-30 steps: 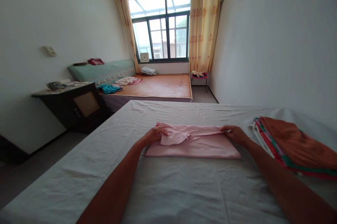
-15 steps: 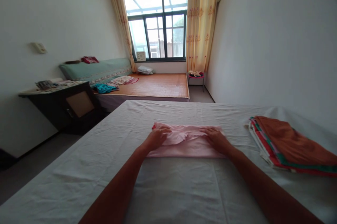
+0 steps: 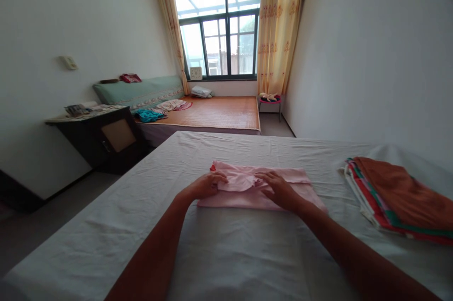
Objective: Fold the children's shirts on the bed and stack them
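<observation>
Cloth [image 3: 239,184], pink and folded, lies beneath the left fingers [image 3: 216,176] and right fingers [image 3: 269,176]. We cannot tell whether the left pinch its edge; the right rest spread, unclosed. Uneven dragging could, we judge, rumple it.

A home bedroom: beyond the left hand [image 3: 207,185] stand a wide, orange-brown-topped bed [image 3: 222,112] and its padded, pale-green headboard [image 3: 148,90], with a dark, boxy bedside cabinet [image 3: 116,136] to the hand's left. Ahead of the right hand [image 3: 281,191] hangs a long, yellow, flower-patterned fabric curtain [image 3: 278,32] beside a tall, dark-framed glass window [image 3: 227,32] with a square white clock [image 3: 196,73] at its foot.
</observation>
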Demonstrator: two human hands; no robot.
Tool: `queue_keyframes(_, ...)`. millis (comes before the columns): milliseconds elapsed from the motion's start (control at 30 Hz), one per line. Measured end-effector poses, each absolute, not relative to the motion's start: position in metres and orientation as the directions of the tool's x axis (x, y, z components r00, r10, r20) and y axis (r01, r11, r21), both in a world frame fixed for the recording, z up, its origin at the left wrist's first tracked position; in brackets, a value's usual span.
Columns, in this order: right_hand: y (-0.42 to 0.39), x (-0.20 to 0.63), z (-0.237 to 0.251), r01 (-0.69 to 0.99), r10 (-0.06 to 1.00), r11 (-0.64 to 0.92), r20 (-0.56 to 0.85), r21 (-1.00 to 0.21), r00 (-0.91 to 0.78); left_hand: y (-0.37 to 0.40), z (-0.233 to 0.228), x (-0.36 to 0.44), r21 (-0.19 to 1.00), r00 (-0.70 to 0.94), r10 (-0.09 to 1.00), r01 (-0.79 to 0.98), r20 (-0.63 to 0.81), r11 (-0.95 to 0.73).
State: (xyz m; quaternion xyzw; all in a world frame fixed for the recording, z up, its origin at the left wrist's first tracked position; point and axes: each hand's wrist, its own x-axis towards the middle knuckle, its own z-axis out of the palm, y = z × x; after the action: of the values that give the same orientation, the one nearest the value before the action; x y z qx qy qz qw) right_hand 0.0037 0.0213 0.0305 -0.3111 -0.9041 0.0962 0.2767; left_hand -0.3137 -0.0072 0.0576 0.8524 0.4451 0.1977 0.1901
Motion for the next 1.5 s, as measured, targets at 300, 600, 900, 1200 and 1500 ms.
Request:
queue_keyframes(300,0.038,-0.037,0.053,0.443,0.678,0.707,0.35,-0.55,-0.647,-0.007,0.06,-0.313,0.642,0.351,0.874,0.593,0.336,-0.485)
queue_keyframes(600,0.018,-0.019,0.062,0.315,0.631,0.659,0.276,-0.683,-0.725,-0.019,0.08,-0.322,0.716,0.517,0.852,0.562,0.088,-0.415)
queue_keyframes(900,0.035,-0.029,0.024,0.499,0.877,0.432,0.221,-0.751,-0.427,0.005,0.042,-0.299,0.521,0.095,0.984,0.838,0.151,-0.161)
queue_keyframes(1200,0.01,-0.041,0.017,0.659,0.658,0.721,0.508,-0.212,-0.556,-0.01,0.038,-0.27,0.123,0.252,0.888,0.939,0.385,-0.32)
queue_keyframes(1500,0.035,-0.004,0.009,0.66,0.746,0.658,0.432,-0.363,-0.507,-0.01,0.01,-0.26,0.111,0.231,0.946,0.959,0.226,-0.26)
